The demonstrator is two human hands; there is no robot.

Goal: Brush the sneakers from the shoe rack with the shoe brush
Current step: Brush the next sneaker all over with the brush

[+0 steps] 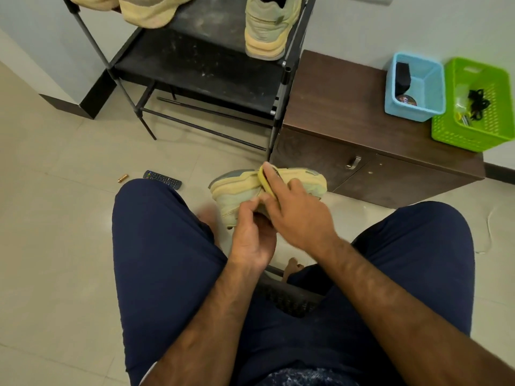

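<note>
The shoe rack (195, 65) stands left of the cabinet (348, 107), which bears two baskets (434, 87).

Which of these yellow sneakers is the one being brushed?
The sneaker gripped by the left hand, right hand holding the brush on it; the other sneakers sit on the shoe rack.

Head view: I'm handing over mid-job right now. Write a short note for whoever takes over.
Left hand: grips the held sneaker at its near end, above the floor between the knees.
Right hand: holds the yellow shoe brush against that sneaker's upper.
Shoe rack: the rack sneaker stands at the right of a shelf; more pale shoes sit at the top edge, cut off.
Done: one sneaker is off the rack and under the brush; how much is brushed, I cannot tell.
Left: finish it, then probably those on the rack.
</note>
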